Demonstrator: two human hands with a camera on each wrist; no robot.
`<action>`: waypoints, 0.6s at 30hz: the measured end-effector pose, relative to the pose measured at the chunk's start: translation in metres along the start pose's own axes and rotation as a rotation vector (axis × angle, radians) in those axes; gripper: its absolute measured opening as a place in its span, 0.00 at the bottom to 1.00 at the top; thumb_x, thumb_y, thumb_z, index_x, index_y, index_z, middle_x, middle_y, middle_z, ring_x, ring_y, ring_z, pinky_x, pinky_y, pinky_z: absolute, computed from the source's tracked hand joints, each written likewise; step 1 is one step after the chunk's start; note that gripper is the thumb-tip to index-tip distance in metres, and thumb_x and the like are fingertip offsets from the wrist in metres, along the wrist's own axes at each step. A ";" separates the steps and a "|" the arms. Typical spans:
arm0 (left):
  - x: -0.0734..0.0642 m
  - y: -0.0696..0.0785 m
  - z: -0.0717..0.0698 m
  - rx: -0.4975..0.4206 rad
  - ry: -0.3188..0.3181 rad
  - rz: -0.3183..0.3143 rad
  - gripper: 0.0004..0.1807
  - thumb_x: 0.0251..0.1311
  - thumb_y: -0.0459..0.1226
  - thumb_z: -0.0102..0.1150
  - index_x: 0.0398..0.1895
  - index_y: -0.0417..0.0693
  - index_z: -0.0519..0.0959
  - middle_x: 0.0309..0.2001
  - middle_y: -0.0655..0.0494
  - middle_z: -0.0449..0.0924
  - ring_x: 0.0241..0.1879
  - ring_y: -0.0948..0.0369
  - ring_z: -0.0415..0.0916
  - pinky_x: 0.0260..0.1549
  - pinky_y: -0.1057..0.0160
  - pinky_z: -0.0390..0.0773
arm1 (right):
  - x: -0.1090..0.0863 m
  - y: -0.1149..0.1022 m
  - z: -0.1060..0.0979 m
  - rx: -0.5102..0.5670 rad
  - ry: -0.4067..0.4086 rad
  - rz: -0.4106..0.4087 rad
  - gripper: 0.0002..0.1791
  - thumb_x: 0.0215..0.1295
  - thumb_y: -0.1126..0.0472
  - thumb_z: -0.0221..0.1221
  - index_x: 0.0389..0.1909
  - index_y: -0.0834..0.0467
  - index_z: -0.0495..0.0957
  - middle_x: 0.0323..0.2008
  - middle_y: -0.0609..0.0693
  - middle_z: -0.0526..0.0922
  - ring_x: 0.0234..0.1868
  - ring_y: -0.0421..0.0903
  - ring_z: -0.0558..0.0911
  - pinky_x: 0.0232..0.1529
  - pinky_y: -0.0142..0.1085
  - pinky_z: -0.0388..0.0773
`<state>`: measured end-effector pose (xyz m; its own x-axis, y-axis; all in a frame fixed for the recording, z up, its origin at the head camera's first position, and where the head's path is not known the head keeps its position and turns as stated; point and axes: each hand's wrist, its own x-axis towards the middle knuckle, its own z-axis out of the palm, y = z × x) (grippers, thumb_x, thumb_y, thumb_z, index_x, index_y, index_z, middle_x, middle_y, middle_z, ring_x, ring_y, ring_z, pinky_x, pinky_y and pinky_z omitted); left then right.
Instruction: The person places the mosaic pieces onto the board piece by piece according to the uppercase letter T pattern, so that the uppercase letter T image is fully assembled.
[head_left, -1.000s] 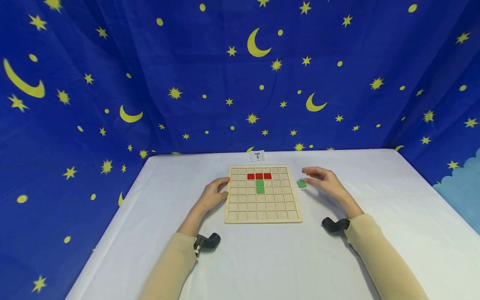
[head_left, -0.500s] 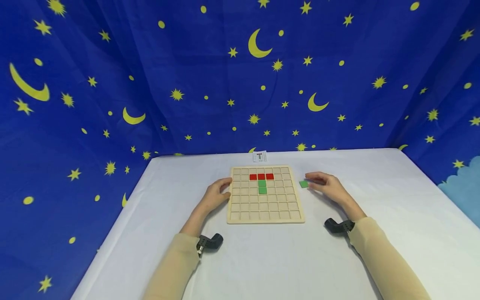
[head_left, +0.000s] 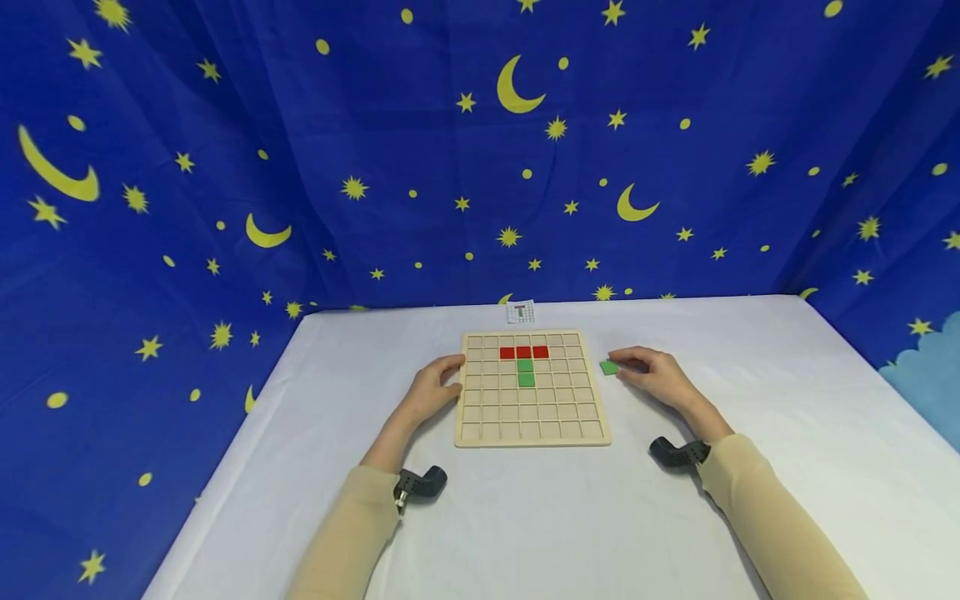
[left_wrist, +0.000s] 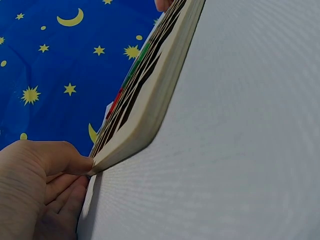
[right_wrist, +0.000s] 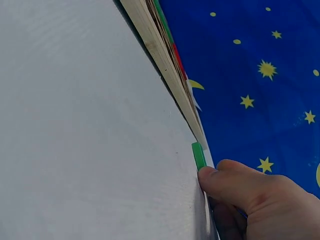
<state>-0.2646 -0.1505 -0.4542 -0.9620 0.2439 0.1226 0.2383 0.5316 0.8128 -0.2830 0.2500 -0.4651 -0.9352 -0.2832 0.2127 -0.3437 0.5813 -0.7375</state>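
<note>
A square wooden grid board [head_left: 532, 414] lies on the table, with several tiles set in its cells. Three red tiles [head_left: 523, 352] form a row, and two green tiles [head_left: 526, 372] run down from the middle one. My left hand [head_left: 433, 389] rests against the board's left edge, thumb apart from the fingers; the left wrist view shows the thumb [left_wrist: 75, 161] touching its side. To the right of the board, my right hand [head_left: 658, 379] pinches a loose green tile [head_left: 608, 367] between thumb and fingers. That tile [right_wrist: 198, 156] lies at table height, partly covered by the thumb.
Behind the board lies a small paper card [head_left: 520, 312] printed with a T pattern on a grid. A white cloth covers the table [head_left: 540, 525]. Blue curtains [head_left: 420, 150] with yellow moons and stars hang around the back and sides.
My right thumb and fingers have closed in on the loose green tile. The left hand stays at the board's edge. The head view has shifted slightly.
</note>
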 end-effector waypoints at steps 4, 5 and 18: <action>0.000 0.000 0.000 0.004 -0.001 -0.003 0.28 0.56 0.24 0.56 0.62 0.33 0.67 0.62 0.40 0.68 0.62 0.50 0.66 0.63 0.62 0.65 | 0.000 -0.002 0.001 -0.035 0.006 0.005 0.17 0.60 0.66 0.60 0.52 0.64 0.78 0.51 0.59 0.79 0.54 0.57 0.75 0.58 0.51 0.71; 0.000 -0.001 0.000 0.006 0.000 -0.003 0.28 0.56 0.25 0.56 0.62 0.33 0.67 0.62 0.40 0.68 0.61 0.50 0.66 0.63 0.61 0.65 | 0.000 -0.002 0.001 -0.042 0.009 0.007 0.17 0.60 0.66 0.60 0.52 0.64 0.78 0.51 0.59 0.79 0.54 0.57 0.76 0.58 0.51 0.71; 0.001 -0.002 0.000 0.008 0.007 -0.004 0.28 0.56 0.25 0.56 0.63 0.33 0.67 0.62 0.40 0.68 0.62 0.50 0.66 0.63 0.60 0.65 | 0.004 -0.012 -0.010 0.018 0.083 0.043 0.17 0.61 0.63 0.62 0.51 0.63 0.78 0.51 0.59 0.79 0.52 0.57 0.77 0.56 0.50 0.74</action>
<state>-0.2658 -0.1513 -0.4552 -0.9639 0.2359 0.1238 0.2358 0.5392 0.8085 -0.2838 0.2495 -0.4490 -0.9531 -0.1936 0.2326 -0.3024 0.5778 -0.7581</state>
